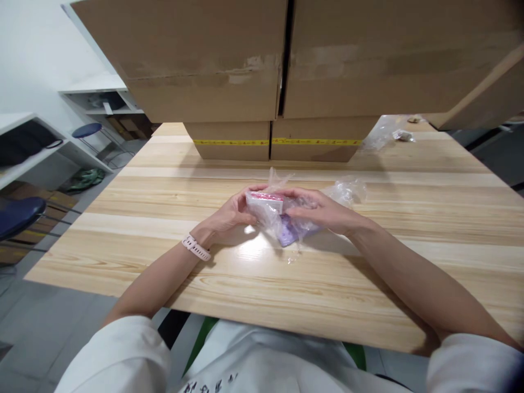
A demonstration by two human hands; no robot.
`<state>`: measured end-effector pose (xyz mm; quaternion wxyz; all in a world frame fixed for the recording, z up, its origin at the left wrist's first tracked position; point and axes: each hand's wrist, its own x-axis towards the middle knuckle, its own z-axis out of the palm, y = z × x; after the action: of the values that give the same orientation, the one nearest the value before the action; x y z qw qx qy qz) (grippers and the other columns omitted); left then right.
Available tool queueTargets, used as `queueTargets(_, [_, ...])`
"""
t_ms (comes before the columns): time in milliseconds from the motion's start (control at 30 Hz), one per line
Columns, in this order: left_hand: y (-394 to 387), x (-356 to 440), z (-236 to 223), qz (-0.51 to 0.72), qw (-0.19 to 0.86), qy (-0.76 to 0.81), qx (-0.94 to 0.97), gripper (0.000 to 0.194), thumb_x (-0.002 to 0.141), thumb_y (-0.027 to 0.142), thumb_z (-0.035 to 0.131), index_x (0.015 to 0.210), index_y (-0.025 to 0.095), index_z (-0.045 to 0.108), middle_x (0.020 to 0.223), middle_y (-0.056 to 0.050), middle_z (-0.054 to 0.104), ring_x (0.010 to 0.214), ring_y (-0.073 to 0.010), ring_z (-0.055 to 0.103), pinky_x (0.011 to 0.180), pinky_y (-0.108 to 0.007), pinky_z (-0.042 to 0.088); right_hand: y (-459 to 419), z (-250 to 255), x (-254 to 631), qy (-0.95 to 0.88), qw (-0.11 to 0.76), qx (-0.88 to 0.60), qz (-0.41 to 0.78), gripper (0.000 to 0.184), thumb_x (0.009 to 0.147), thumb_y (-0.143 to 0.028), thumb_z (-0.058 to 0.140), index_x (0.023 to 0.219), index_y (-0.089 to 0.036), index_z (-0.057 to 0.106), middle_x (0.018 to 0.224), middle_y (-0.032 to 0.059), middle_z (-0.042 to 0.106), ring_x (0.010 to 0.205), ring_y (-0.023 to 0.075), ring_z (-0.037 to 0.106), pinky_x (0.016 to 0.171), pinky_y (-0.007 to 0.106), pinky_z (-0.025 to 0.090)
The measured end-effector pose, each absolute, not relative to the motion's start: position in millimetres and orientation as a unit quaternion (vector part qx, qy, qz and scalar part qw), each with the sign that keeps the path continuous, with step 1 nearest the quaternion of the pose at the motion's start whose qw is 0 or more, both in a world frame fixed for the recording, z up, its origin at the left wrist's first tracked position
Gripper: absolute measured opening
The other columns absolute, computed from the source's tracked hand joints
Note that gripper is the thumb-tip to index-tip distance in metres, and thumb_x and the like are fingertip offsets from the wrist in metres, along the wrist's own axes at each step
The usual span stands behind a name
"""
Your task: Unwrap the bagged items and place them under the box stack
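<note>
Sitting between both hands [236, 210] [321, 212]: pink-and-white box [266, 203]

Both arms bent, elbows wide. Left forearm [159, 278] angles in from near left, right forearm [413, 278] from near right. Left hand [232, 214] curled in a grip, thumb on the near side, fingers on the far. Right hand [321, 210] opposite, fingers reaching left, thumb nearer, gently flexed. Fingertips close together.

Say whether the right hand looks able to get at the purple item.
Probably yes: the right hand is close beside the purple item, though clear plastic seems to cover part of it and the hand is busy by the pink-and-white box.
</note>
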<state>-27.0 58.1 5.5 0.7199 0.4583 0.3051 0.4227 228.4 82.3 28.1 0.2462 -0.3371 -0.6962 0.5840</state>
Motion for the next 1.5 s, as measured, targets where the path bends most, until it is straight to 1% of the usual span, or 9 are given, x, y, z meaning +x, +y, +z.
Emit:
queueTargets(200, [59,-27,4,0.413,0.734,0.299,0.448,0.076,0.063,-0.005,0.081,0.131,0.026,0.069,0.116,-0.005,0.077,0.089,-0.0171,0.073,0.075,-0.026,0.056,78,21,217,-0.719,0.316,-0.402,0.471,0.032,0.087,-0.04,0.074,0.112,-0.021,0.076,0.112,0.0076,0.078,0.1,0.025,0.073,0.088,0.041,0.058])
queueTargets(500, [94,-75,8,0.424,0.705,0.38,0.424,0.065,0.056,-0.003,0.084,0.118,0.016,0.073,0.102,-0.012,0.08,0.083,-0.0279,0.079,0.066,-0.032,0.064,92,40,245,-0.839,0.43,-0.318,0.097,0.022,0.097,-0.027,0.065,0.118,-0.024,0.069,0.108,0.0063,0.077,0.096,0.0233,0.073,0.084,0.038,0.057])
queueTargets(667, [109,-106,10,0.523,0.648,0.392,0.391,0.057,0.06,-0.005,0.076,0.113,0.016,0.074,0.086,-0.003,0.078,0.064,-0.0132,0.073,0.059,-0.021,0.06,84,35,235,-0.813,0.53,-0.232,-0.066,0.026,0.097,-0.017,0.061,0.121,-0.028,0.065,0.111,0.0047,0.077,0.1,0.0234,0.074,0.085,0.039,0.059])
queueTargets(833, [98,-84,14,0.483,0.672,0.345,0.444,0.06,0.062,0.003,0.077,0.118,0.023,0.074,0.113,-0.007,0.078,0.105,-0.0261,0.075,0.088,-0.039,0.062,63,38,219,-0.713,0.553,-0.4,0.161,0.026,0.096,-0.041,0.068,0.119,-0.029,0.064,0.113,0.0045,0.074,0.089,0.0226,0.074,0.078,0.04,0.062])
queueTargets(967, [74,-44,23,0.455,0.67,0.293,0.509,0.075,0.059,0.009,0.091,0.128,0.029,0.072,0.144,-0.008,0.065,0.142,-0.03,0.052,0.114,-0.044,0.048,60,37,207,-0.592,0.53,-0.436,0.422,0.041,0.086,-0.056,0.075,0.112,-0.027,0.063,0.104,0.0034,0.072,0.076,0.0183,0.071,0.066,0.035,0.063])
queueTargets(1133, [63,-27,21,0.484,0.644,0.339,0.485,0.044,0.067,0.03,0.096,0.105,0.02,0.077,0.102,-0.006,0.079,0.097,-0.0207,0.073,0.092,-0.034,0.057,67,26,200,-0.509,0.486,-0.424,0.571,0.05,0.075,-0.057,0.083,0.108,-0.024,0.063,0.089,0.0005,0.071,0.072,0.0162,0.069,0.07,0.035,0.063])
queueTargets(1267, [67,-33,19,0.501,0.623,0.385,0.461,0.034,0.068,0.038,0.096,0.083,0.015,0.074,0.07,0.001,0.072,0.058,-0.0106,0.064,0.062,-0.025,0.053,72,23,201,-0.442,0.517,-0.426,0.597,0.054,0.068,-0.054,0.088,0.104,-0.024,0.061,0.088,-0.0007,0.071,0.073,0.015,0.069,0.071,0.032,0.062])
queueTargets(1367, [65,-35,25,0.472,0.644,0.346,0.493,0.029,0.072,0.035,0.094,0.081,0.017,0.073,0.069,0.001,0.073,0.062,-0.0123,0.067,0.066,-0.026,0.053,75,20,202,-0.455,0.531,-0.429,0.572,0.055,0.071,-0.056,0.086,0.107,-0.025,0.058,0.086,-0.0006,0.07,0.077,0.0165,0.07,0.071,0.032,0.06])
queueTargets(1500, [62,-37,32,0.457,0.655,0.297,0.523,0.022,0.078,0.032,0.089,0.087,0.017,0.077,0.102,-0.006,0.08,0.1,-0.0181,0.072,0.097,-0.03,0.052,71,17,202,-0.533,0.532,-0.446,0.483,0.045,0.083,-0.055,0.077,0.111,-0.026,0.057,0.099,0.0024,0.071,0.079,0.0179,0.07,0.072,0.035,0.06])
